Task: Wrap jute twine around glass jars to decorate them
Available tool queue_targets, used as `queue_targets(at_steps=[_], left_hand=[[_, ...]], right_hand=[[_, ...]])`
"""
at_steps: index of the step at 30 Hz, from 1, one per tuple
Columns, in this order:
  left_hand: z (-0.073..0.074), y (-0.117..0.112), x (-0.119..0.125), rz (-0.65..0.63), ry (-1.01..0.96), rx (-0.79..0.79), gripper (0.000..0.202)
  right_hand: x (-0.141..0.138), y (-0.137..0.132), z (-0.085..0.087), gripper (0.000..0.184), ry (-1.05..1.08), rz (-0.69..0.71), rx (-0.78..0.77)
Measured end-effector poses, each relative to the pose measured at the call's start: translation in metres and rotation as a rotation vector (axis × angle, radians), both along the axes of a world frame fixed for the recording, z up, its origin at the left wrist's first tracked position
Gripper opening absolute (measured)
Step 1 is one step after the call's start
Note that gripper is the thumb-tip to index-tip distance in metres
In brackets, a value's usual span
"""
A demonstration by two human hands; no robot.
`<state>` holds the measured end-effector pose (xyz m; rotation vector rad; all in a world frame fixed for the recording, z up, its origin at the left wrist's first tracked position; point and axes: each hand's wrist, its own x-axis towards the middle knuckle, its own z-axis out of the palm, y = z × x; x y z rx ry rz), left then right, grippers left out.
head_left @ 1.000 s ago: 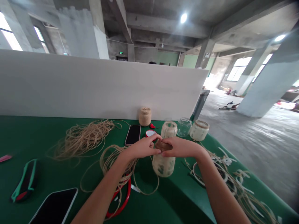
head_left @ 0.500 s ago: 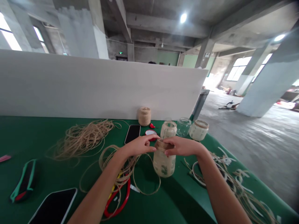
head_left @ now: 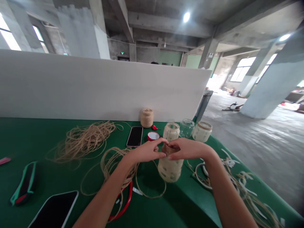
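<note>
A jar point(head_left: 169, 171) covered in a cream, patterned wrap stands on the green table between my hands, tilted slightly. Brown twine is wound about its neck, mostly hidden by my fingers. My left hand point(head_left: 149, 150) grips the neck from the left, thumb and index finger curved against it. From the right, my right hand point(head_left: 187, 148) has its fingers bent over the rim and neck. A loop of twine point(head_left: 152, 197) runs on the table from near the jar towards the twine coil point(head_left: 111, 158) by my left forearm. Whether my fingers also pinch twine is hidden.
Behind the jar are another wrapped jar point(head_left: 171, 131), a clear glass jar point(head_left: 186, 129), a wrapped jar with a twine neck point(head_left: 202, 131), a tape roll point(head_left: 153, 136) and a twine spool point(head_left: 147, 118). Phones point(head_left: 135, 136), red-handled scissors point(head_left: 128, 202) and a utility knife point(head_left: 23, 183) lie leftward.
The jar has shifted slightly right and turned, its base swinging towards the right. My left hand has moved right with it, and both hands' fingertips are closer together around the neck.
</note>
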<state>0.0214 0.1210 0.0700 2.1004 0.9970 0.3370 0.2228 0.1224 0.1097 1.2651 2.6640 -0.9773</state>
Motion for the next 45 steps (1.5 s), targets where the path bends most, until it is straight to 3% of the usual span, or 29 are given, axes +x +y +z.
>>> queue_targets(at_steps=[8,17,24,33,39,45], left_hand=[[0.000,0.001,-0.002,0.037,0.011,0.001,0.047],[0.011,0.006,-0.026,0.018,0.044,0.009,0.044],[0.010,0.006,-0.024,0.017,0.058,-0.003,0.043],[0.005,-0.002,0.000,0.016,-0.024,-0.014,0.039],[0.003,0.001,-0.004,0.049,-0.084,0.010,0.046],[0.010,0.005,-0.019,0.071,-0.046,0.056,0.040]], right_hand=[[-0.007,-0.001,-0.004,0.023,-0.053,-0.003,0.099],[-0.009,0.009,-0.010,0.015,0.092,0.105,0.035],[-0.007,0.014,-0.015,0.016,0.141,0.164,-0.018],[-0.006,0.006,-0.008,0.026,-0.043,-0.010,0.009],[-0.003,0.009,-0.010,0.021,0.012,0.053,0.007],[0.001,0.013,-0.013,0.019,0.020,0.061,0.013]])
